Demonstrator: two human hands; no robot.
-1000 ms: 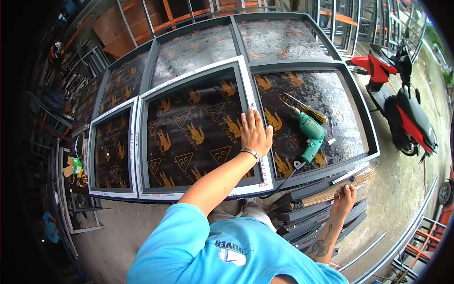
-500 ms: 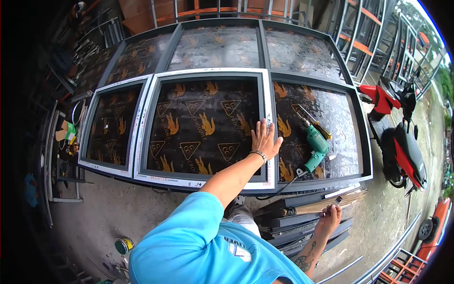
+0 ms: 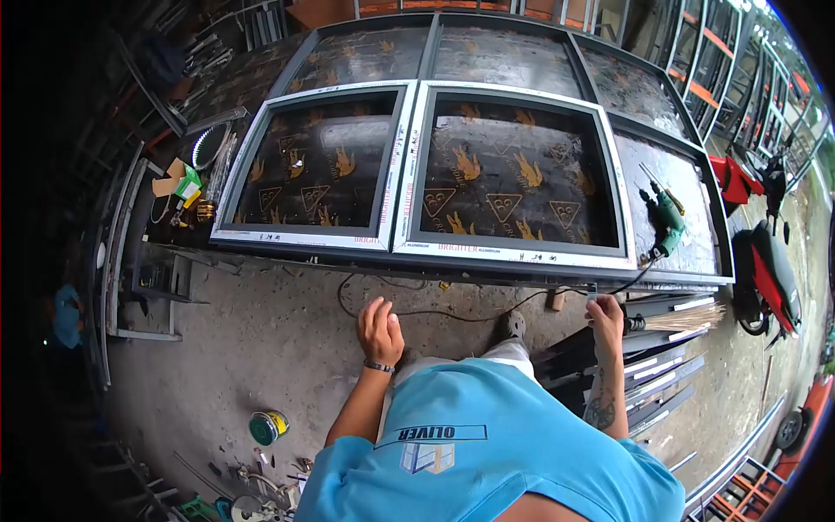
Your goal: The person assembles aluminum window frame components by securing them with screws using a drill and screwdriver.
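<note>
My left hand (image 3: 380,331) hangs over the concrete floor in front of the table, fingers loosely stretched out, holding nothing. My right hand (image 3: 606,317) pinches a small thin greyish piece (image 3: 592,291) near the table's front edge; its exact kind is too small to make out. Two frames with white printed film lie side by side on the dark table: the left frame (image 3: 396,161) and the right frame (image 3: 417,165). Neither hand touches them. A green power drill (image 3: 668,228) rests to their right, with a long bit pointing away from me.
A black cord (image 3: 452,317) loops below the table edge. Dark metal profiles (image 3: 644,383) are stacked low at the right, beside a red scooter (image 3: 764,287). A green can (image 3: 268,427) and assorted tools (image 3: 252,505) sit on the floor. Small boxes (image 3: 183,184) lie at the left.
My left hand has come off the right frame and drawn back over the floor. My right hand still holds the small piece, now nearer the table edge. The view has shifted left.
</note>
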